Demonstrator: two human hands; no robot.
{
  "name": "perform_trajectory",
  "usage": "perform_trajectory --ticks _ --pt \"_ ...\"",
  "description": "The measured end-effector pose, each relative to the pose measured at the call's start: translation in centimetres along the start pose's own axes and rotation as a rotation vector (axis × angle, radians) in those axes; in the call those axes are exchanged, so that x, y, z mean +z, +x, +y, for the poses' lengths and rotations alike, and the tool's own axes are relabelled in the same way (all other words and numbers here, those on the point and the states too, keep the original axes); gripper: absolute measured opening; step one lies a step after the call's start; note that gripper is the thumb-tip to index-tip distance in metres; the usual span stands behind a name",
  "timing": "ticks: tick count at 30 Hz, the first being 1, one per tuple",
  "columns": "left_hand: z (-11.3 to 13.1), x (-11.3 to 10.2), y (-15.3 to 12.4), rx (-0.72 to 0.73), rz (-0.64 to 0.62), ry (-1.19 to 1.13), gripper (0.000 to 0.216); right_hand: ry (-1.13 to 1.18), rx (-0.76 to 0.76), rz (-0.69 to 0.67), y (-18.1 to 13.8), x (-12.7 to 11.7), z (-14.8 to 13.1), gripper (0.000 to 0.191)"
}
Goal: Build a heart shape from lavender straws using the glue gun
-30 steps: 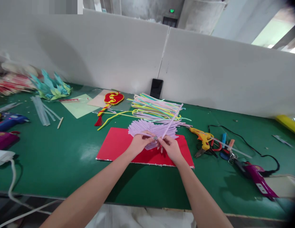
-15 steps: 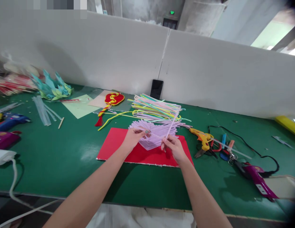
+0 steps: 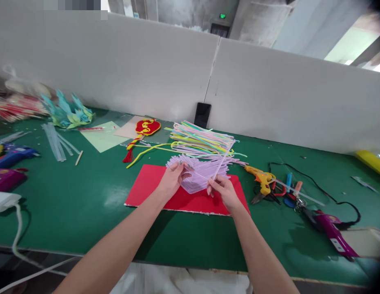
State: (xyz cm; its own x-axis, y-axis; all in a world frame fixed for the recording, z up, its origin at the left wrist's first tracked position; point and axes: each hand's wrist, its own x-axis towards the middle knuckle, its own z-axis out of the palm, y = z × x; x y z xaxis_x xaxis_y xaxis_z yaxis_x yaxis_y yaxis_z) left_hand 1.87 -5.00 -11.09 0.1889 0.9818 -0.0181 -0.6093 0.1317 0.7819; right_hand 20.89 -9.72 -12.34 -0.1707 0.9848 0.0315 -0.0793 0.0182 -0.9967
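Observation:
A lilac pipe cleaner [image 3: 221,164], bent into a V, is between my hands. My left hand [image 3: 174,179] pinches the end of one arm. My right hand [image 3: 224,189] grips it at the bend, with the other arm slanting up to the right. Beneath and behind my fingers, many bent lilac pipe cleaners [image 3: 194,187] lie nested in a pointed stack on a red board [image 3: 143,190]. Just beyond it is a loose pile of pink, yellow, teal and lilac pipe cleaners [image 3: 198,136].
A yellow glue gun [image 3: 263,179] and pliers [image 3: 257,199] lie right of the board, with a purple tool [image 3: 333,232] farther right. A phone [image 3: 203,114] leans on the white partition [image 3: 131,69]. A red tasselled ornament [image 3: 147,127] and glue sticks [image 3: 53,143] are at left.
My left hand has turned slightly, its fingertips shifting up and a little left along the pipe cleaner. My right hand stays nearly in place at the bend.

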Motion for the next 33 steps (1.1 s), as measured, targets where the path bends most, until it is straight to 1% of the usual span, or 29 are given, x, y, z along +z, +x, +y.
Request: perform_trajectory --ticks 8,21,25,28,30,33 --pt "1.2 0.1 0.2 -0.034 0.065 -0.125 0.027 -0.023 0.006 -0.006 0.0 0.3 -0.1 0.029" --pt "1.5 0.0 0.2 -0.067 0.108 -0.111 0.020 -0.047 0.015 0.002 0.0 0.2 -0.1 0.030" --pt "1.2 -0.3 0.3 -0.056 0.096 -0.071 0.022 -0.048 0.015 0.005 0.0 0.0 0.0 0.029" --pt "0.9 -0.6 0.5 -0.033 0.075 -0.014 0.027 -0.041 0.014 0.019 0.0 -0.1 0.2 0.028" --pt "0.8 -0.7 0.5 -0.029 0.053 0.041 0.032 -0.032 0.013 0.030 0.0 -0.1 0.3 0.027" --pt "0.7 -0.5 0.2 -0.061 -0.010 0.145 0.039 -0.023 0.008 0.044 0.1 -0.1 0.3 0.026"
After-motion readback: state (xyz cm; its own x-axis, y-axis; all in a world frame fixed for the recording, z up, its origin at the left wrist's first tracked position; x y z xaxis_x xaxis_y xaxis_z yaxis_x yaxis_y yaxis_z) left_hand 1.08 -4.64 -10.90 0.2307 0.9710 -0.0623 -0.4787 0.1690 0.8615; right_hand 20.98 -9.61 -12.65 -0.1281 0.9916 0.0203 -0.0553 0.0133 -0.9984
